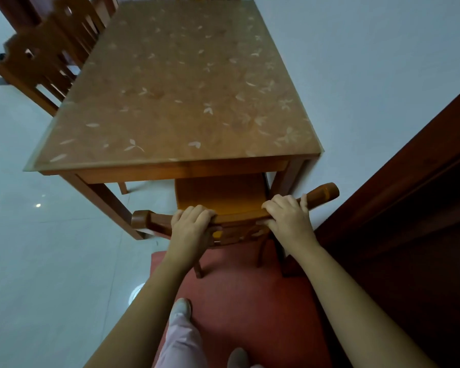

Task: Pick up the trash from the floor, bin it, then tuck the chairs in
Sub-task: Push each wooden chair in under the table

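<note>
- Wooden chair (218, 197) stands at the near edge of the counter (170, 88), its seat partly under that edge and its back rail (322, 195) towards you.
- Your left grip (190, 224) curls over the rail left of the middle, and your right grip (287, 216) curls over it right of the middle. Both hold the rail.
- Push evenly with both so the chair runs straight. The right counter leg (287, 176) sits just beside the seat and looks likeliest to catch.
- The chair's rear legs stand on the red mat (250, 301). They may drag it, so take a little weight off as you push.
- A dark wooden panel (409, 208) stands close on the right, near the rail's end.
- A second chair (43, 57) stands by the counter's far left corner, blurred, and probably needs tucking too.
- No trash shows on the floor (37, 261).
</note>
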A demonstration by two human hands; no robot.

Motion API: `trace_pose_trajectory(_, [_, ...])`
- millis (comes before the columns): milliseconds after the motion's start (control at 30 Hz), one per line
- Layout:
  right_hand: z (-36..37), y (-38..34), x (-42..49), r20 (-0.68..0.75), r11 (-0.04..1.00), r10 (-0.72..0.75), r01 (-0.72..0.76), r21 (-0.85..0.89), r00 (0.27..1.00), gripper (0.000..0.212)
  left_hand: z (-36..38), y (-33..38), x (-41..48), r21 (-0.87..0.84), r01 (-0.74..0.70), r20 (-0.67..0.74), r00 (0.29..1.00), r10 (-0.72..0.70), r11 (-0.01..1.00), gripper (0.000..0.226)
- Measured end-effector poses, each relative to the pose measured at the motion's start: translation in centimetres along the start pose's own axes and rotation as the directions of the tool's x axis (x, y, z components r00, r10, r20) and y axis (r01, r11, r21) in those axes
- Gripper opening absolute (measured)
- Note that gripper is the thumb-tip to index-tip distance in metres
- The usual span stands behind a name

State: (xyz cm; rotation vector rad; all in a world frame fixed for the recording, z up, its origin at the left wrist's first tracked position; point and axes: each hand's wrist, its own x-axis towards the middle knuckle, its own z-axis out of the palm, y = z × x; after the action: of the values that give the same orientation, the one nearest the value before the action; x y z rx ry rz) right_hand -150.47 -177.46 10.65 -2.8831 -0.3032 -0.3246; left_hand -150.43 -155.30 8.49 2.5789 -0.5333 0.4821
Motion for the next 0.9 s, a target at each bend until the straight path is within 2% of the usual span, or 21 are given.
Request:
trace_pose_trajectory(333, [2.3,-0.9,6.4,0.024,1.000,0.002,-0.002,0.027,1.000,0.027,-0.6,-4.6,5.8,0.066,0.037,0.133,0.990,-0.046,0.997,0.033])
trace_pose_trajectory(433, [2.9,-0.7,8.6,0.027,0.999,0.006,-0.007,0.035,1.000,0.027,-0.3,-5.6,7.6,0.074,0.046,0.139,0.989,-0.057,0.996,0.025])
trace_pose_trajectory(667, [3.3,0.8,11.0,0.012,1.000,0.001,-0.002,0.014,1.000,0.027,0.6,-6.4,10.1,0.100,-0.008,0.130,0.992,-0.005,0.995,0.034])
trace_pose_trajectory(900, [3.2,1.6,13.5,0.060,0.998,0.041,-0.044,0.048,0.997,0.029,1.5,-7.0,12.8,0.064,0.043,0.176,0.983,-0.054,0.997,0.035])
